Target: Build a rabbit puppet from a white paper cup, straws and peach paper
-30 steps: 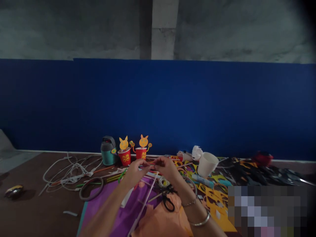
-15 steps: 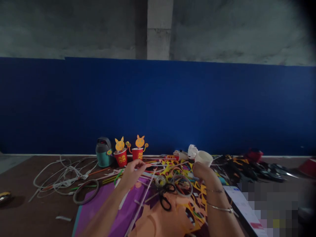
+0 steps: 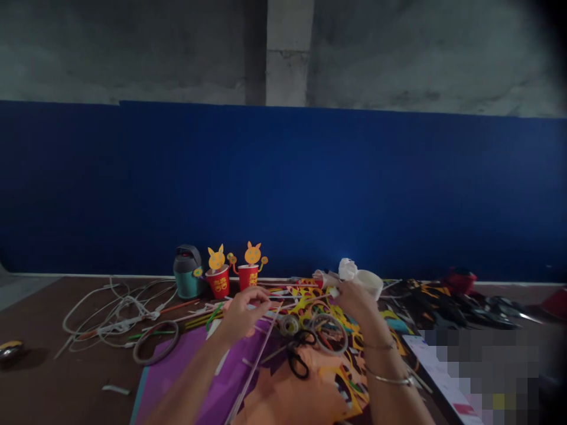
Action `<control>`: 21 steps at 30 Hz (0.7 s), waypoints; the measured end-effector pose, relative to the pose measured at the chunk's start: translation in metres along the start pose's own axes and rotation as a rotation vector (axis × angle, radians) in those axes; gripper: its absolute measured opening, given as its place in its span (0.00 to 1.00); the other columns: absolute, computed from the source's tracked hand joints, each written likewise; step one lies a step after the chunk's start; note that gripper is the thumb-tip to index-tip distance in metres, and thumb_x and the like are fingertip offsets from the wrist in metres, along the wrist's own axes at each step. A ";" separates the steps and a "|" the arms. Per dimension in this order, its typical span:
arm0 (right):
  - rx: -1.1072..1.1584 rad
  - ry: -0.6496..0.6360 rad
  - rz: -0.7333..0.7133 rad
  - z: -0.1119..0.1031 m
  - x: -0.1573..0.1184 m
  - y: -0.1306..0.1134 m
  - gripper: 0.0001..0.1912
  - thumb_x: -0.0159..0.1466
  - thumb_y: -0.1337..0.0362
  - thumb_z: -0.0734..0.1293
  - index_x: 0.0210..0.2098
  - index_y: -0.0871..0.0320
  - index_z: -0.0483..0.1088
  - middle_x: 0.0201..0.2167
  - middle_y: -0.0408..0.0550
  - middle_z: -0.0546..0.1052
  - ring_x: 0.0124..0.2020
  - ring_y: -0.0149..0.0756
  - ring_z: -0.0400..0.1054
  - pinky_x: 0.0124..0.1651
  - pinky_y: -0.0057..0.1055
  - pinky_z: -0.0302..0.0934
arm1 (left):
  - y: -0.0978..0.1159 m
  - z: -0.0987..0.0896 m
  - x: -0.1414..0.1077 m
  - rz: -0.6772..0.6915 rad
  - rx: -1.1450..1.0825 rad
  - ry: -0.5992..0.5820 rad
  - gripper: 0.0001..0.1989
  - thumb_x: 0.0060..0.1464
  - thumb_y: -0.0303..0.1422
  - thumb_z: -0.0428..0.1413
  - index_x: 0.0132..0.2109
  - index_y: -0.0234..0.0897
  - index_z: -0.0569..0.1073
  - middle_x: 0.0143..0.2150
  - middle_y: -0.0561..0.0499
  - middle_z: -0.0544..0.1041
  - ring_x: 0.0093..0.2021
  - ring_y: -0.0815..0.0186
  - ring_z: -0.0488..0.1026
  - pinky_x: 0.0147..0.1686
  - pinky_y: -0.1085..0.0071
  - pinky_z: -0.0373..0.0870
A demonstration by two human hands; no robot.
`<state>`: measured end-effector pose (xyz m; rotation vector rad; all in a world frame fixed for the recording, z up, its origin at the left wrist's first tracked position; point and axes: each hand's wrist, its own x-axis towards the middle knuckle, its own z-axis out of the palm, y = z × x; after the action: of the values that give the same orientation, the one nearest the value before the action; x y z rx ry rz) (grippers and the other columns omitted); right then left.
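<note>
My left hand (image 3: 245,314) is over the purple sheet (image 3: 177,360), thumb and fingertips pinched together; anything between them is too small to make out. My right hand (image 3: 358,306) reaches down in front of the white paper cup (image 3: 370,283), fingers drawn together, with a small white piece at the fingertips. Whether it is gripped is unclear. Between the hands lie thin sticks, yellow cut-paper scraps (image 3: 305,304) and a clear tape roll (image 3: 289,324). Black-handled scissors (image 3: 297,369) rest on the orange paper (image 3: 283,395). Two red cups (image 3: 248,276) with orange animal-head cutouts stand behind my left hand.
A teal and grey bottle (image 3: 188,280) stands at the back beside tangled white cables (image 3: 115,319). A crumpled white paper (image 3: 347,269) sits by the white cup. At the right are a phone or tablet (image 3: 436,366) and dark tools (image 3: 482,313). A blue panel (image 3: 283,189) borders the table's back.
My right hand has moved left and away from the white cup, showing more of it; its fingertips now meet a small white piece. My left hand stays pinched in nearly the same place.
</note>
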<state>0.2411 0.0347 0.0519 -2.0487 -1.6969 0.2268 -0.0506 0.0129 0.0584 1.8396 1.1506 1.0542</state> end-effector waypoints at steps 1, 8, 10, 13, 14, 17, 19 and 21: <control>0.021 0.021 -0.027 -0.004 -0.002 -0.011 0.07 0.59 0.64 0.66 0.32 0.61 0.73 0.34 0.57 0.77 0.39 0.50 0.72 0.38 0.40 0.63 | 0.003 0.001 -0.002 0.026 0.003 -0.038 0.07 0.50 0.36 0.57 0.30 0.38 0.76 0.51 0.45 0.76 0.52 0.57 0.71 0.52 0.66 0.64; 0.678 -0.248 -0.344 0.012 -0.034 -0.094 0.12 0.55 0.61 0.67 0.37 0.60 0.69 0.31 0.47 0.78 0.30 0.35 0.72 0.30 0.26 0.63 | 0.012 0.017 -0.015 0.163 0.047 -0.190 0.05 0.49 0.35 0.59 0.29 0.41 0.78 0.54 0.48 0.72 0.56 0.57 0.67 0.55 0.65 0.63; 0.673 -0.274 -0.402 0.014 -0.039 -0.101 0.11 0.56 0.62 0.66 0.36 0.61 0.70 0.31 0.47 0.78 0.32 0.35 0.72 0.31 0.26 0.63 | 0.008 0.021 -0.014 0.164 0.062 -0.132 0.06 0.51 0.36 0.58 0.29 0.40 0.78 0.47 0.47 0.75 0.50 0.59 0.70 0.50 0.67 0.67; 0.306 -0.201 -0.415 0.007 -0.039 -0.095 0.12 0.60 0.64 0.61 0.41 0.61 0.70 0.35 0.49 0.78 0.36 0.35 0.72 0.36 0.27 0.62 | -0.001 0.024 -0.010 0.149 0.118 -0.045 0.07 0.52 0.36 0.57 0.30 0.40 0.78 0.43 0.48 0.76 0.44 0.61 0.72 0.44 0.68 0.69; 0.169 -0.197 -0.400 0.005 -0.039 -0.092 0.13 0.59 0.65 0.61 0.42 0.60 0.70 0.36 0.50 0.78 0.36 0.36 0.72 0.37 0.28 0.61 | -0.004 0.025 -0.009 0.141 0.138 -0.018 0.06 0.51 0.34 0.57 0.30 0.40 0.78 0.43 0.48 0.76 0.43 0.60 0.72 0.44 0.68 0.69; -0.068 -0.316 -0.393 0.005 -0.047 -0.084 0.12 0.49 0.65 0.69 0.34 0.59 0.74 0.32 0.53 0.79 0.35 0.45 0.73 0.34 0.31 0.61 | -0.011 0.025 -0.006 0.138 0.153 0.035 0.05 0.49 0.30 0.57 0.29 0.39 0.78 0.46 0.47 0.75 0.48 0.58 0.71 0.48 0.66 0.66; -0.137 -0.408 -0.424 0.013 -0.059 -0.083 0.13 0.40 0.66 0.73 0.28 0.59 0.75 0.28 0.55 0.80 0.32 0.52 0.74 0.30 0.33 0.61 | -0.014 0.026 -0.007 0.149 0.150 0.048 0.05 0.49 0.30 0.57 0.28 0.39 0.78 0.49 0.47 0.73 0.51 0.57 0.69 0.51 0.67 0.65; -0.208 -0.435 -0.470 0.025 -0.075 -0.082 0.22 0.38 0.68 0.73 0.36 0.60 0.75 0.33 0.59 0.80 0.36 0.57 0.74 0.33 0.35 0.62 | -0.015 0.027 -0.008 0.163 0.153 0.055 0.05 0.49 0.31 0.57 0.28 0.40 0.78 0.50 0.47 0.73 0.52 0.57 0.69 0.52 0.68 0.64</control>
<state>0.1416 -0.0210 0.0546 -1.7495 -2.5057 0.3702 -0.0336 0.0068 0.0325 2.0645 1.1558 1.1410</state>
